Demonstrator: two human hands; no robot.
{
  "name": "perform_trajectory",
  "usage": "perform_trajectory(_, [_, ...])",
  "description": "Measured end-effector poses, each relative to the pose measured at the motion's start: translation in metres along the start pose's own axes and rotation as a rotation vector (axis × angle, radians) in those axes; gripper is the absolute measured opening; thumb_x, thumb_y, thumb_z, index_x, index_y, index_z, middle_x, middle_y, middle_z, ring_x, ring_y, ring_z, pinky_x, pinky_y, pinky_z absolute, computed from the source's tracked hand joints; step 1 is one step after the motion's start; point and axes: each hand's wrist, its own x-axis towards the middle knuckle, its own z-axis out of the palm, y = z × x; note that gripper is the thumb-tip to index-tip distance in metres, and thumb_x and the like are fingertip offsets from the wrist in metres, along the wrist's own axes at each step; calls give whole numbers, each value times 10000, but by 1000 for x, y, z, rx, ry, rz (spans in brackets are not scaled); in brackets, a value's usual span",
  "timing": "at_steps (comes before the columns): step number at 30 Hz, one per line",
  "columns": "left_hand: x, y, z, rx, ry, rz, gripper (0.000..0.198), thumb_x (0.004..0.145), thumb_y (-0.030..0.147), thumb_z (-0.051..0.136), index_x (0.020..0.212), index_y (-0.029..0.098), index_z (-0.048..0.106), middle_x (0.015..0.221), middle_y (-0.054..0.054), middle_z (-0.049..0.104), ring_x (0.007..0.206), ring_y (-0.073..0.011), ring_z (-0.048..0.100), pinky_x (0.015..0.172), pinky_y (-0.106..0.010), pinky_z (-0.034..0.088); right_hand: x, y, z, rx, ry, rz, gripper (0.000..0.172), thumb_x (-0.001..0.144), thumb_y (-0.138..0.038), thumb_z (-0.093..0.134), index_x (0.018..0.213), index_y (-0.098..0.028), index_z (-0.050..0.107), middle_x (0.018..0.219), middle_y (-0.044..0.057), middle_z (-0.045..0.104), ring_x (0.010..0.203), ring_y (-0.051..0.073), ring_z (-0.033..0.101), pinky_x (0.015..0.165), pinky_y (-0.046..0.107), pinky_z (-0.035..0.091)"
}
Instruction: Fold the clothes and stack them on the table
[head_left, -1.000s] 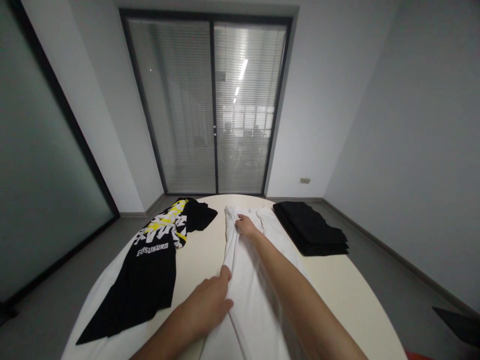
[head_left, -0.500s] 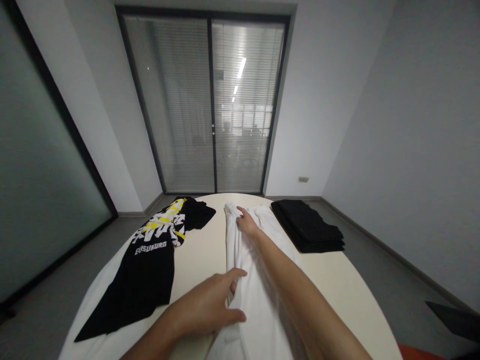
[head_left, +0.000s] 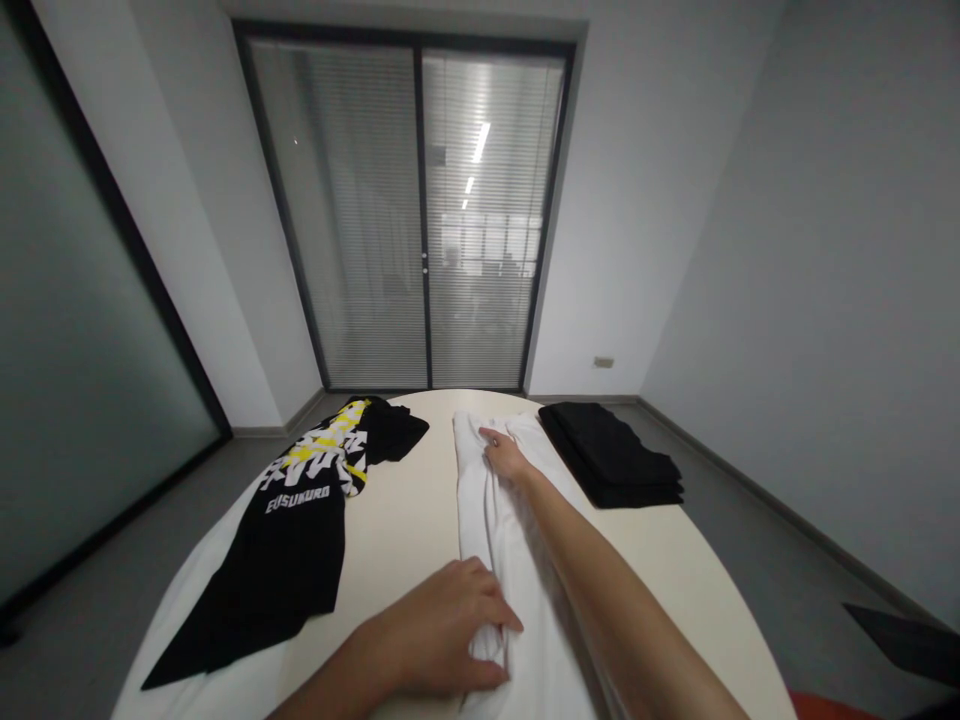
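Note:
A long white garment [head_left: 536, 570] lies lengthwise down the middle of the round table, with soft folds along its left part. My left hand [head_left: 450, 625] is over its left edge at the near end, thumb and fingers apart with cloth showing between them. Toward the far end, my right hand [head_left: 506, 457] rests on the same garment, its index finger stretched out on the cloth. My right forearm covers part of the garment's right side. Its exact kind I cannot tell.
A black T-shirt [head_left: 304, 550] with a white and yellow print lies along the left of the cream table [head_left: 405, 530]. Several folded black garments [head_left: 611, 455] are stacked at the right. White cloth [head_left: 191, 585] shows under the T-shirt. Glass doors [head_left: 427, 220] stand beyond.
The white garment's left edge, bunched near the far end before, now lies flatter. My left hand has moved a little right and nearer; my right hand has shifted slightly right along the cloth.

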Motion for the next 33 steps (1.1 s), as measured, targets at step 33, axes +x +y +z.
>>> perform_trajectory(33, [4, -49, -6, 111, 136, -170, 706, 850, 357, 656, 1486, 234, 374, 1543, -92, 425, 1426, -273, 362, 1189, -436, 281, 14, 7, -8, -695, -161, 150, 682, 976, -596, 310, 1554, -234, 307, 1642, 128, 204, 1507, 349, 133, 1165, 619, 81])
